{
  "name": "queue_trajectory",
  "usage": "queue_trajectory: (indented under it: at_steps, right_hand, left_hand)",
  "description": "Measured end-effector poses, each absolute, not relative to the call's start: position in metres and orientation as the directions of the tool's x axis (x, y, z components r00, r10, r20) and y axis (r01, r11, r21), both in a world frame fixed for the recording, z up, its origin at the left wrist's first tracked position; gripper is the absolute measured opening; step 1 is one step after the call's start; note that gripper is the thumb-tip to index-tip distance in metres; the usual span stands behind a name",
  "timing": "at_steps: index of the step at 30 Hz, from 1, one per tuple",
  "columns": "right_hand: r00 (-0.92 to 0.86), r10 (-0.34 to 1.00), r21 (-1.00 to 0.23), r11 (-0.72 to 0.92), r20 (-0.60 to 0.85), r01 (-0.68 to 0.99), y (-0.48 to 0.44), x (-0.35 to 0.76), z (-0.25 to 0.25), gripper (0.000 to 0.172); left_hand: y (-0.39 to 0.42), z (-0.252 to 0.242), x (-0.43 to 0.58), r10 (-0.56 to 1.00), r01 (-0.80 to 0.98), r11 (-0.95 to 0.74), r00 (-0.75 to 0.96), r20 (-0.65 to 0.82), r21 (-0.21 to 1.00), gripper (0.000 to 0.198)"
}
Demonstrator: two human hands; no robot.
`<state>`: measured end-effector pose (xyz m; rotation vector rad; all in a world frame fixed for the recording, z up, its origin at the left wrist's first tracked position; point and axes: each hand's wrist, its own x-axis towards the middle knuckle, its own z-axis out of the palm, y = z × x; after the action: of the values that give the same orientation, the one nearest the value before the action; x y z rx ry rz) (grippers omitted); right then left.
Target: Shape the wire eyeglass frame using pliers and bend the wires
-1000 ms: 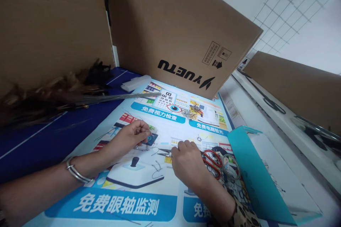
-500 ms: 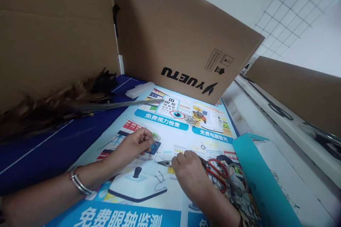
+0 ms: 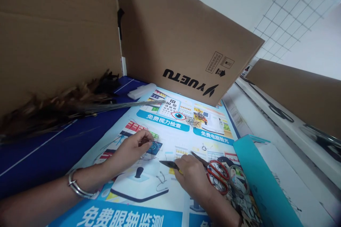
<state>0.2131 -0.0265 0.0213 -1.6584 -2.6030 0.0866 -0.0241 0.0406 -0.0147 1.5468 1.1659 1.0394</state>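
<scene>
Gripped in the right hand [image 3: 191, 173], the dark-tipped pliers [image 3: 169, 164] hang over the printed sheet [image 3: 170, 139], long axis aimed leftward, tips near but apart from the left hand [image 3: 137, 145], whose fingers pinch fine wire [image 3: 145, 155] (ends too thin to trace).

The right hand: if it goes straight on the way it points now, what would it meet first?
Most likely the left hand, because the pointed tool in the right hand aims toward it; depth is unclear, so a miss is possible.
</scene>
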Motion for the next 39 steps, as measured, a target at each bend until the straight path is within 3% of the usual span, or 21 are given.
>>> queue_trajectory:
  at_steps: [5, 13, 18, 23, 30, 39]
  right_hand:
    - [-0.394, 0.917, -0.185, 0.398, 0.056, 0.899, -0.026, 0.211, 0.016, 0.007]
    - [-0.407, 0.887, -0.161, 0.444, 0.22, 0.881, -0.028, 0.212, -0.001, 0.009]
    - [-0.373, 0.88, -0.215, 0.441, 0.295, 0.871, -0.027, 0.215, -0.009, 0.012]
    - [-0.376, 0.881, -0.249, 0.447, 0.287, 0.859, -0.026, 0.217, -0.009, 0.014]
    - [-0.388, 0.883, -0.2, 0.444, 0.264, 0.874, -0.027, 0.214, -0.008, 0.012]
    - [-0.444, 0.84, -0.11, 0.497, 0.312, 0.861, -0.027, 0.215, -0.012, 0.008]
  left_hand:
    - [0.038, -0.011, -0.031, 0.964, 0.313, -0.191, 0.239, 0.117, 0.93, 0.01]
    - [0.033, -0.008, -0.032, 0.969, 0.32, -0.176, 0.222, 0.107, 0.931, 0.01]
    - [0.033, -0.007, -0.033, 0.971, 0.316, -0.174, 0.211, 0.11, 0.932, 0.009]
    - [0.036, -0.006, -0.041, 0.932, 0.502, -0.321, 0.321, 0.172, 0.803, 0.008]
    - [0.032, -0.01, -0.048, 0.851, 0.574, -0.496, 0.471, 0.233, 0.652, 0.026]
    - [0.011, 0.007, -0.035, 0.709, 0.456, -0.691, 0.579, 0.403, 0.561, 0.015]
